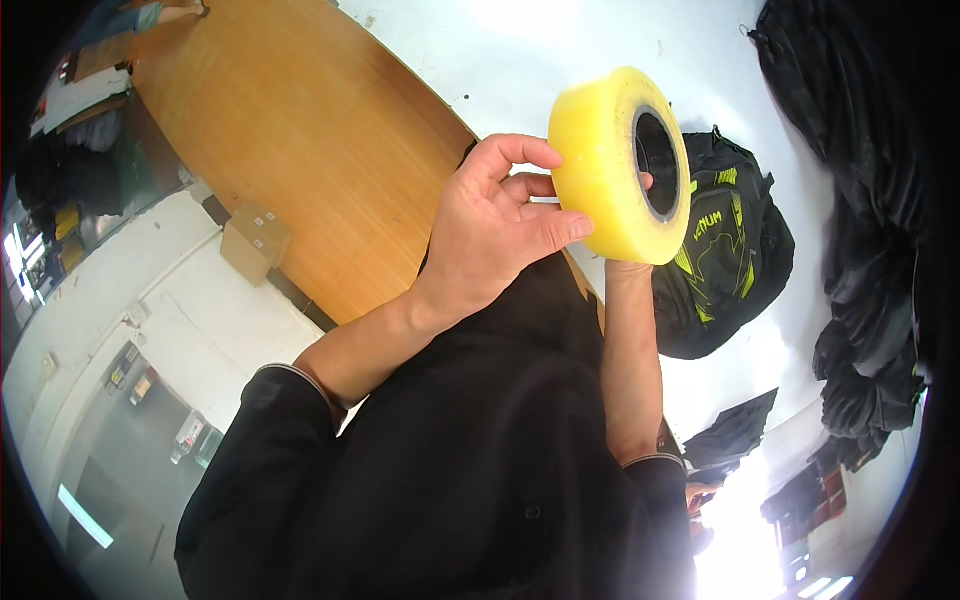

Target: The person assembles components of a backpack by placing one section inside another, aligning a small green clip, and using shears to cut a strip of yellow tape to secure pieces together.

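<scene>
A wide roll of yellowish see-through packing tape (600, 165) is held up above the white surface, its dark core facing right. My left hand (480, 215) is at its left side, with the thumb and index fingertip against the outer face and the other fingers curled. Behind and below the roll is my right hand (630, 270). One of its fingertips shows through the core, and the roll hides its remaining fingers. No loose tape end can be made out.
Beyond the roll, a black backpack with lime-green trim (735, 235) lies on the white surface (540, 45). A brown wooden panel (300, 130) extends to the far left, beside a small cardboard box (255, 243). Dark cloth (870, 230) lines the right. Another person's hand (703, 495) shows at lower right.
</scene>
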The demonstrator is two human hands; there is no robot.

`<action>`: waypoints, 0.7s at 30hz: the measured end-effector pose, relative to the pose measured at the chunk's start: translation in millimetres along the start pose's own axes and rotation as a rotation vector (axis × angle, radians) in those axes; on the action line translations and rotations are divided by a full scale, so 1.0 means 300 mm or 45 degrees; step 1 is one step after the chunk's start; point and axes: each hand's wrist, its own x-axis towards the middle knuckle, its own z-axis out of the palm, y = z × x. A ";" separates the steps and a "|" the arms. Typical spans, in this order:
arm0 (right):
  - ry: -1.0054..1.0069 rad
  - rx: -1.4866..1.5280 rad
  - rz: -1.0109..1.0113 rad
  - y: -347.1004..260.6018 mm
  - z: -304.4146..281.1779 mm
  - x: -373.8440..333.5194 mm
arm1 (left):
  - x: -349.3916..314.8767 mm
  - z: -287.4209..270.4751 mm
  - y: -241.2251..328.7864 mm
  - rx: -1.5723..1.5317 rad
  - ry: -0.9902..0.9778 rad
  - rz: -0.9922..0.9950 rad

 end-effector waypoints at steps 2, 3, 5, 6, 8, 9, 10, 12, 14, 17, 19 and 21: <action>0.065 -0.135 -0.078 0.027 0.017 0.004 | -0.004 0.006 0.006 0.005 -0.003 0.011; 0.046 0.089 -0.022 0.048 0.021 0.004 | -0.007 0.010 0.012 0.021 -0.024 0.020; 0.025 0.311 0.035 0.090 0.060 0.021 | -0.013 0.015 0.012 0.036 -0.045 0.030; 0.086 0.436 0.059 0.104 0.082 0.029 | -0.015 0.020 0.008 0.061 -0.067 0.071; 0.207 0.687 0.108 0.127 0.120 0.046 | -0.014 0.019 -0.002 0.087 -0.090 0.112; 0.269 0.812 0.134 0.134 0.132 0.051 | -0.012 0.012 -0.014 0.118 -0.093 0.154; 0.329 0.936 0.160 0.138 0.138 0.052 | -0.009 0.006 -0.020 0.150 -0.098 0.196; 0.239 0.469 -0.009 0.059 0.052 0.018 | -0.003 0.004 -0.030 0.117 -0.087 0.200; 0.161 0.012 -0.177 0.027 0.028 0.005 | 0.018 -0.011 -0.041 0.086 -0.062 0.194; 0.115 0.282 -0.017 0.018 0.018 -0.010 | 0.039 -0.048 -0.074 0.236 -0.031 0.258; 0.125 0.256 -0.038 0.027 0.018 -0.003 | 0.046 -0.059 -0.094 0.322 0.028 0.321; 0.112 0.188 -0.097 0.038 0.020 0.005 | 0.049 -0.057 -0.099 0.538 0.085 0.385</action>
